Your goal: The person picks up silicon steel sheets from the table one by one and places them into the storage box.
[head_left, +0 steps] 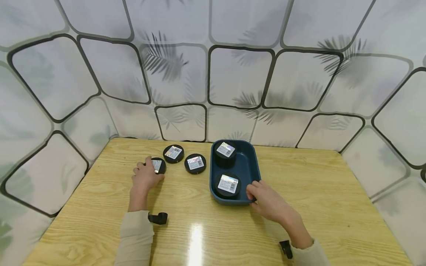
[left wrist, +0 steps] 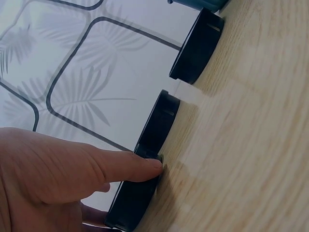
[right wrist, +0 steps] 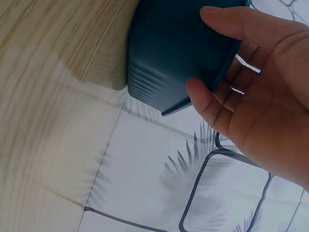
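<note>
My left hand (head_left: 145, 177) grips a flat round black container (head_left: 160, 166) with a shiny silver label, at the left of the table. In the left wrist view the thumb (left wrist: 140, 166) lies against the side of this container (left wrist: 133, 205). Two similar containers lie beside it, one behind (head_left: 173, 153) and one to its right (head_left: 195, 163). My right hand (head_left: 271, 203) holds the near right corner of a dark blue tray (head_left: 247, 166), thumb and fingers over its rim. Inside the tray, labelled black containers stand at the back left (head_left: 225, 149) and the front left (head_left: 227, 184).
The wooden table (head_left: 186, 229) ends at a patterned cloth wall (head_left: 183, 85) that rises behind it and at both sides. Black straps or mounts (head_left: 159, 218) sit at both wrists. The tray's right half shows its bare floor.
</note>
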The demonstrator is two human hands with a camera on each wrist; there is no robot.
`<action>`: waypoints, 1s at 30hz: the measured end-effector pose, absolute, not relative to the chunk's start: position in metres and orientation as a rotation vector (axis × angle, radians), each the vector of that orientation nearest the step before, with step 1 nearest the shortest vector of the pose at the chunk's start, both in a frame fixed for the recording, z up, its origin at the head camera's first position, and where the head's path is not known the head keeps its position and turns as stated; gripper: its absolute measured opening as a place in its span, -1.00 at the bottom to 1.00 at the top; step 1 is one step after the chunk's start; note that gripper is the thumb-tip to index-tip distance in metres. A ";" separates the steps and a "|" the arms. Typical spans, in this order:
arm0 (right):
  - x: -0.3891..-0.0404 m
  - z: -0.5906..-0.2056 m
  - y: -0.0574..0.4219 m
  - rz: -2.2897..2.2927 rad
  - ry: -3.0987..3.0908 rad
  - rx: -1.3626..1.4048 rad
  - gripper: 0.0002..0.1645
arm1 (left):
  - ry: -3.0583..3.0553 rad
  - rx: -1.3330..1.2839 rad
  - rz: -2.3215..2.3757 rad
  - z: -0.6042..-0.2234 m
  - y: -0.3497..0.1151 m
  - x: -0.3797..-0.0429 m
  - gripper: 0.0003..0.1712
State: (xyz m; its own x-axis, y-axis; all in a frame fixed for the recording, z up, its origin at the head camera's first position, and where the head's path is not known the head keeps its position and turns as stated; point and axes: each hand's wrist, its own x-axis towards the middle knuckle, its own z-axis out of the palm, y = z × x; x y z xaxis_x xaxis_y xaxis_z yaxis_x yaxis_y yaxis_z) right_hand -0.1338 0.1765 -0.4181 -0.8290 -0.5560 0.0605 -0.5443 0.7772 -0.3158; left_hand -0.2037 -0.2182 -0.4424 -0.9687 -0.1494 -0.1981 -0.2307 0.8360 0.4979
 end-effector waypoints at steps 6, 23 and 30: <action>-0.133 -0.418 0.177 -0.507 2.935 -0.915 -0.53 | 2.868 -0.287 0.799 -0.443 -0.219 -0.204 0.04; -0.131 -0.416 0.177 -0.523 2.928 -0.922 -0.54 | 2.868 -0.282 0.794 -0.443 -0.220 -0.204 0.04; -0.132 -0.417 0.175 -0.516 2.926 -0.907 -0.53 | 2.871 -0.282 0.796 -0.444 -0.221 -0.204 0.04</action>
